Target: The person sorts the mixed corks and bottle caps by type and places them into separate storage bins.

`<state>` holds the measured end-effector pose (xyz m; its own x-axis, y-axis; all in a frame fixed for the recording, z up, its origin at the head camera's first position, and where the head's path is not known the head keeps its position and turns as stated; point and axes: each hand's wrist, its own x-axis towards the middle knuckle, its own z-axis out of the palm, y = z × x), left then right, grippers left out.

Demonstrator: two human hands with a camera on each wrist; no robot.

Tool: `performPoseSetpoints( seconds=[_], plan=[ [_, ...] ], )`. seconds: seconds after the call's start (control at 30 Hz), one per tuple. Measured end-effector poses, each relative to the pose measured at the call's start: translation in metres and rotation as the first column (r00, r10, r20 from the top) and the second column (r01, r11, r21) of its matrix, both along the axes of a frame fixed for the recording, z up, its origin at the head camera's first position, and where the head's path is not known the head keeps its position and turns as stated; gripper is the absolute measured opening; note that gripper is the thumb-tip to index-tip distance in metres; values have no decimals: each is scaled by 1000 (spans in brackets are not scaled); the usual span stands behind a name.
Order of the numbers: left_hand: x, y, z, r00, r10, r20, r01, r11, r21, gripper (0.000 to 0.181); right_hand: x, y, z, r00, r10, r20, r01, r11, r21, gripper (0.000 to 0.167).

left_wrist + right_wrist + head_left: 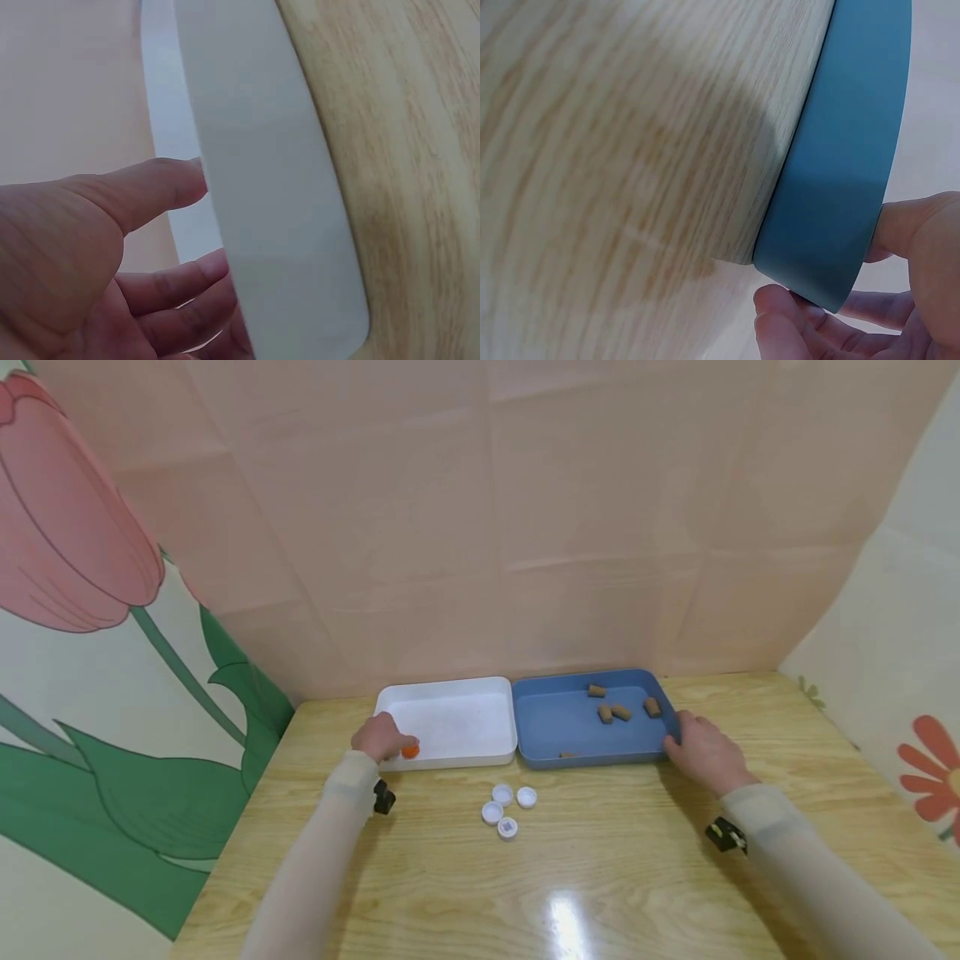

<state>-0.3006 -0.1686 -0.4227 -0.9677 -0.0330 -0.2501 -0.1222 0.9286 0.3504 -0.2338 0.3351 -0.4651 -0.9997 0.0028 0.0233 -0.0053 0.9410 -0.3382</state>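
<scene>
My left hand (381, 737) is at the left end of a white tray (497, 693). Its thumb reaches over the rim beside a small round orange piece (410, 751), while the tray wall hides the fingertips in the left wrist view. My right hand (707, 755) grips the right front corner of a blue tray (547, 727), thumb inside the wall and fingers around the outside. Several brown corks (621, 712) lie in the blue tray, mostly toward its right. Near its front wall, an orange-brown piece (567, 755) is partly hidden.
Several small white caps (502, 794) lie on the wooden table (450, 893) in front of where the trays meet. A pinkish cloth (450, 527) hangs behind the trays, with flower-patterned panels (90, 510) at both sides.
</scene>
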Motion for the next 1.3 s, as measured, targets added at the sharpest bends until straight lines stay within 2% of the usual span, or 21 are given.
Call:
performPoseSetpoints(
  seconds=[0.3,0.47,0.67,0.77,0.9,1.13,1.3],
  plan=[
    [0,3,9,1000,-20,8,20,1000,-20,41,0,0,0,1000,3,5,-3,1000,4,61],
    [1,3,9,1000,-27,8,27,999,-28,41,1,-1,2,1000,2,17,-3,1000,7,61],
    [7,5,8,999,-26,-48,23,998,-57,41,1,-1,1,1000,0,22,-1,1000,10,62],
    [13,9,13,997,-24,-77,17,996,-84,42,1,-1,2,1000,1,19,-1,1000,9,62],
    [23,15,20,988,-64,-138,52,995,-88,41,1,-2,3,1000,0,21,0,1000,5,63],
    [48,30,20,953,-149,-265,142,989,-46,25,1,-3,3,999,-2,43,3,1000,-9,64],
    [67,46,15,931,-186,-315,192,981,-12,21,-1,0,0,999,0,41,1,1000,-17,65]
  ],
)
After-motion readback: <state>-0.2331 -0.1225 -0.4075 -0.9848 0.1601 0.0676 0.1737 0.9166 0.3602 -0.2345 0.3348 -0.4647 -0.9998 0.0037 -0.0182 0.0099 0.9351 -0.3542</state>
